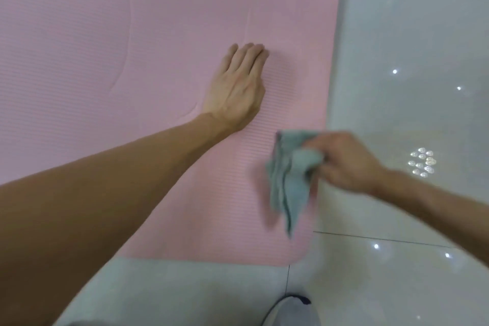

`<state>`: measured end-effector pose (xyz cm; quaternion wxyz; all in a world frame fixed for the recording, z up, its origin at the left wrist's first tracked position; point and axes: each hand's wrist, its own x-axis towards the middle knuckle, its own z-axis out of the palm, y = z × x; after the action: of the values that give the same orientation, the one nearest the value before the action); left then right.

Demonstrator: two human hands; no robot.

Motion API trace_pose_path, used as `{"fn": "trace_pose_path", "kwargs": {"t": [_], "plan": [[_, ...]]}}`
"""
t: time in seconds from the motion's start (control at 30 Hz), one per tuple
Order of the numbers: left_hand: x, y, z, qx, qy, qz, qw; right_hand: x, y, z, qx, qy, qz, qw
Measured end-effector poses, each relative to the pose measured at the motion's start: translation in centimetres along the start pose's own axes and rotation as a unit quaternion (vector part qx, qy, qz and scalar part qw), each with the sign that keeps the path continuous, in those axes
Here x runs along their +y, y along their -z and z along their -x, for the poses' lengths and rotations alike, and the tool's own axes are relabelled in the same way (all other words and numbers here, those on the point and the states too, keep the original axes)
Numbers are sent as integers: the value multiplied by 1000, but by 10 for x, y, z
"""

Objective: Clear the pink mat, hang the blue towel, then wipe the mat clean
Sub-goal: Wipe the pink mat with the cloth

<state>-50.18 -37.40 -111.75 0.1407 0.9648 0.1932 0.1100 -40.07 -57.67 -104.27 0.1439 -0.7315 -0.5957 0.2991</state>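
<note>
**Cloth in the right hand at the mat's right edge, left palm flat on the mat**

Head view: A pink ribbed foam mat (105,47) lies flat on a glossy pale tiled floor (410,34) and fills most of the picture's left and middle. Its rounded far and near right corners are both in sight. Fine parallel ridges run across its surface, and a few faint curved creases mark the left part.

The left hand (238,87) rests palm down on the mat, right of its middle. Its fingers (248,58) are straight, pressed close together and pointing away from the person, and the bare forearm reaches in from the lower left.

The right hand (349,161) comes in from the right, partly over the floor just beside the mat's right edge. Its fingers are curled round the upper part of a crumpled grey-green cloth (291,180). The cloth is bunched at the grip and trails down to a loose point toward the mat's near right corner. It lies over the mat, nearer the person than the left hand and apart from it. It is blurred, and whether it touches the mat cannot be told.

Some grey fabric (293,312) shows at the bottom edge.
</note>
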Motion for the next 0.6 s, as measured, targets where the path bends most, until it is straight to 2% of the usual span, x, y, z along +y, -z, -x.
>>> {"fn": "trace_pose_path", "kwargs": {"t": [0.07,0.13,0.23,0.3,0.43,0.53,0.6], "plan": [[-1,-9,-7,-28,11,-13,999,26,40,-29,105,-118,-38,987],[-2,-15,-6,-37,12,-38,999,49,79,-65,189,-219,-52,956],[0,-14,-8,-24,11,-47,999,79,130,-116,278,-313,-24,908],[-1,-14,-10,-16,8,-50,999,89,156,-148,328,-310,9,892],[-3,-17,-10,1,10,-44,999,95,185,-199,425,-236,133,864],[-3,-16,-11,5,13,-31,999,101,190,-229,444,-226,204,843],[-3,-16,-11,8,13,-27,1000,108,180,-246,419,-219,221,853]]}}
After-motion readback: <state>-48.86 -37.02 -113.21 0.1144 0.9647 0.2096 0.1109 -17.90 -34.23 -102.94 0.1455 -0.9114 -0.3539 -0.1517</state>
